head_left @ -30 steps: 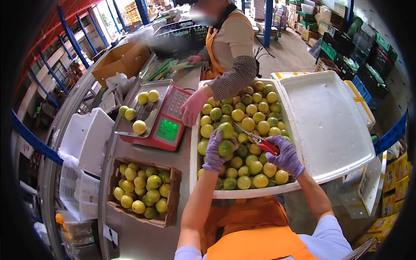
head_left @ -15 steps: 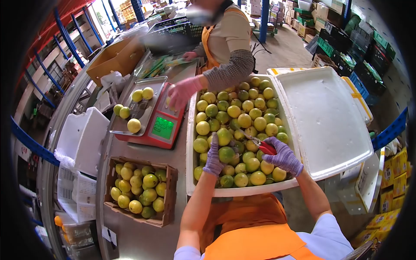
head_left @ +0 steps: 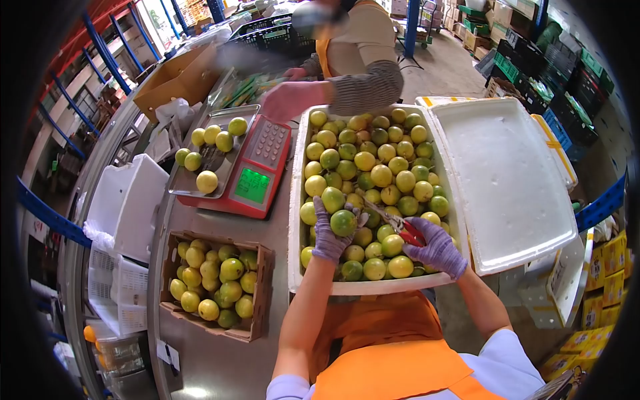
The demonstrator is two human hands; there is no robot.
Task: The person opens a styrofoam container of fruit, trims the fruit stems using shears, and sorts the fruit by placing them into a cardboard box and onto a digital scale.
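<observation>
My left hand (head_left: 328,239), in a purple knit glove, is curled around a green passion fruit (head_left: 343,223) above the near part of the white foam box (head_left: 373,287). A second, yellower passion fruit (head_left: 333,199) sits against its fingertips; whether it is held too, I cannot tell. My right hand (head_left: 437,249), gloved alike, grips red-handled pruning snips (head_left: 412,233). Their metal blades point left, toward the fruit in my left hand. Yellow-green passion fruit (head_left: 381,175) fill the box.
Left of the box stands a red scale (head_left: 230,204) with several fruits on its metal tray (head_left: 212,162). A cardboard box (head_left: 261,293) of fruit is nearer. A co-worker's pink-gloved hand (head_left: 290,101) is beside the scale. The foam lid (head_left: 507,187) lies at right.
My left hand has closed around a fruit and raised it. The snips in my right hand have shifted slightly. The co-worker's hand moved off the scale's keypad, and more fruit lies on the tray.
</observation>
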